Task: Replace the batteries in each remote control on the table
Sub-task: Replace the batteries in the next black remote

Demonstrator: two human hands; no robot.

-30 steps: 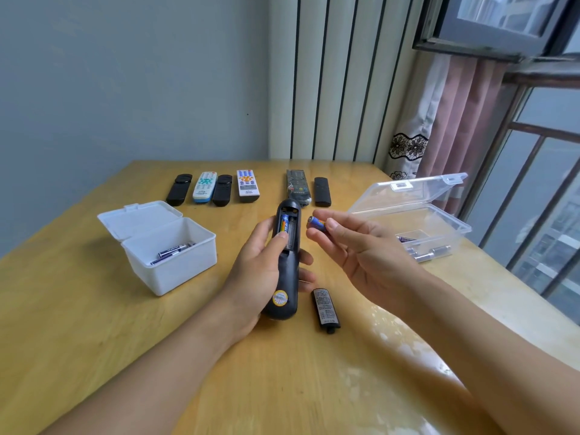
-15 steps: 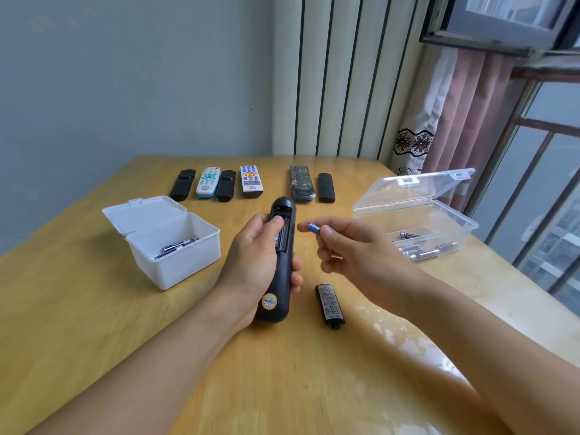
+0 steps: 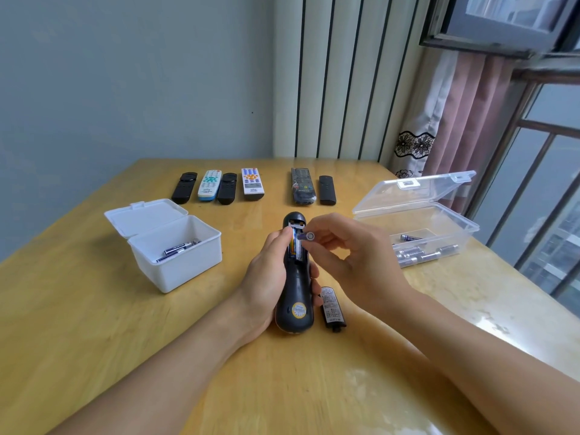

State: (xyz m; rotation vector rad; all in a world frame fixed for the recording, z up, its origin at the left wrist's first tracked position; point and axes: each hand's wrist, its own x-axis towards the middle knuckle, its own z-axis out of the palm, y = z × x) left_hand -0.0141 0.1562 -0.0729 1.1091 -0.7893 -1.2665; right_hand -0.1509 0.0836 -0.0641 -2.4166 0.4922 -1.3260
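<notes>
**Battery fitting, black remote: second cell at the bay**

At the table's centre, over the wooden table (image 3: 94,324):

- Left hand (image 3: 266,277): fingers wrapped round the black remote (image 3: 295,296), held back-up with its far end tilted away. The battery bay is open; one cell with a yellow-and-blue wrapper already lies in it.
- Right hand (image 3: 345,262): thumb and forefinger pinch a loose AAA battery (image 3: 306,236), held crosswise just above the bay's free slot, its flat metal end facing the camera.
- Battery cover (image 3: 332,309): lies on the table just right of the remote, label side up.
- White box (image 3: 175,262), lid open, left of the hands: holds a few batteries, judged to be the spent ones.
- Clear plastic box (image 3: 439,233), lid open, right of the hands: holds a larger stock of batteries, judged to be the fresh ones.
- Six further remotes (image 3: 252,186) in a row at the far edge.

Step in hand: seating the second cell. Next move calls for turning the battery lengthwise, matching polarity, pressing it down against the spring, then refitting the cover.

Change from half a second earlier: the battery has moved from beside the remote to directly over the bay, and the bay now faces the camera more openly.
</notes>
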